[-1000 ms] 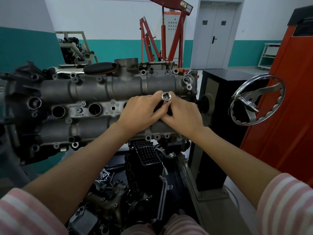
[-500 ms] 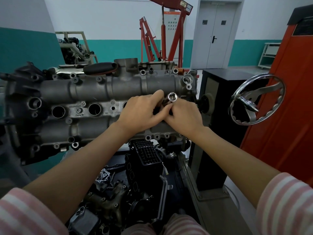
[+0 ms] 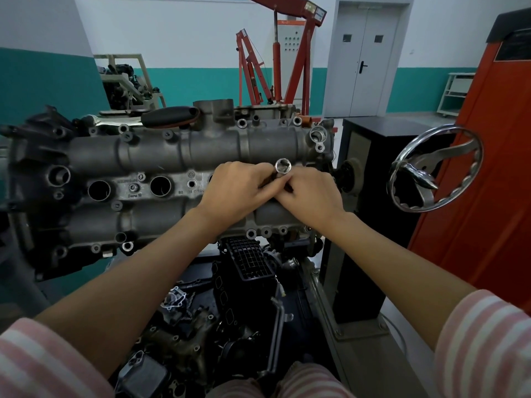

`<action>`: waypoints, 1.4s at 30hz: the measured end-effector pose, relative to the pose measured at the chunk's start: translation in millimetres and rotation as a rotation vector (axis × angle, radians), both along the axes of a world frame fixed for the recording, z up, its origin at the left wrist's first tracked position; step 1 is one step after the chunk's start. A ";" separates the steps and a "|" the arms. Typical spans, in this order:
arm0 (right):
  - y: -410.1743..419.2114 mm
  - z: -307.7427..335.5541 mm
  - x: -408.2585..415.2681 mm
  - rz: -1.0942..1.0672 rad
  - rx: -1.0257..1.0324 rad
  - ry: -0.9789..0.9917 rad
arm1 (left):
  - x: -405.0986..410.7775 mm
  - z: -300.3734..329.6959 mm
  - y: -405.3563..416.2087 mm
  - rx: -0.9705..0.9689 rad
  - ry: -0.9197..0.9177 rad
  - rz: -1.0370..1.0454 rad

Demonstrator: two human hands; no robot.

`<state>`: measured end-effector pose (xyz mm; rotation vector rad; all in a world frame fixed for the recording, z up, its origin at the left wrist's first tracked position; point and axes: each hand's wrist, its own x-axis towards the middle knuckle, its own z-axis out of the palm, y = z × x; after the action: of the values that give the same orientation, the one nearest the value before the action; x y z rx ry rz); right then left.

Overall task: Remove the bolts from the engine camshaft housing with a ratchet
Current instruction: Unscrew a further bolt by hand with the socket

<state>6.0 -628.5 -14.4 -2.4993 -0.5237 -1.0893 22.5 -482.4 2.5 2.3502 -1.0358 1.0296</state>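
We are holding both hands together over the right part of the camshaft housing: our left hand and right hand are curling their fingers around a small dark tool piece, and a shiny socket is sticking up between them with its open mouth facing us. We cannot tell whether the socket is already seated on its drive, since the fingers are hiding the joint. The grey housing is lying across the engine stand, just behind the hands, with many bolt holes showing along its edges. We judge the main risk to be the socket slipping free, because the grip is a fingertip pinch; it could be falling into the tangle of dark engine parts below. A chrome handwheel is standing near our right wrist.
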 end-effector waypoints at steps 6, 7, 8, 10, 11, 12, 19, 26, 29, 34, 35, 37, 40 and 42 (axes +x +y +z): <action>0.0 -0.5 0.5 -0.021 -0.038 0.000 | -0.7 1.1 -0.9 0.049 0.019 0.021; -0.4 -0.1 1.3 -0.040 -0.058 0.033 | -0.5 0.9 -1.2 0.038 0.028 0.019; -0.9 0.2 2.2 -0.058 -0.076 0.058 | -0.4 0.6 -1.4 0.027 0.035 0.015; -1.4 0.6 3.5 -0.069 -0.092 0.071 | -1.0 0.5 -1.9 0.009 0.041 0.004; -1.5 1.0 3.8 -0.070 -0.094 0.071 | -1.2 0.6 -2.0 0.002 0.042 0.001; -1.5 1.1 4.3 -0.076 -0.095 0.069 | -1.2 0.8 -2.0 -0.002 0.041 -0.001; 1.6 1.2 -1.9 -0.028 -0.040 0.018 | 1.9 -1.5 -0.1 -0.028 0.036 0.011; 1.3 1.8 -0.6 -0.070 -0.085 0.063 | 0.1 -0.1 -0.6 0.014 0.024 0.016; 0.0 1.4 1.9 -0.078 -0.094 0.055 | -1.8 0.2 -1.1 -0.007 0.024 -0.010; -0.7 1.7 3.2 -0.089 -0.102 0.050 | -0.3 0.1 -1.6 -0.001 0.027 0.005; -0.8 1.9 3.0 -0.090 -0.107 0.053 | 0.5 -0.6 -1.4 0.003 0.029 0.014; -0.4 1.3 1.4 -0.070 -0.085 0.052 | 1.7 -1.5 -0.6 0.009 0.015 0.020; 0.3 0.1 -0.7 -0.048 -0.063 0.016 | 1.6 -1.3 0.0 0.022 0.004 0.010; 0.6 -0.5 -1.0 -0.052 -0.079 0.006 | 1.5 -0.5 -0.3 0.035 0.012 0.014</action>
<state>5.0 -627.8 -14.9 -2.5968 -0.5126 -1.1001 24.0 -482.7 2.0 2.3914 -1.0430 1.0094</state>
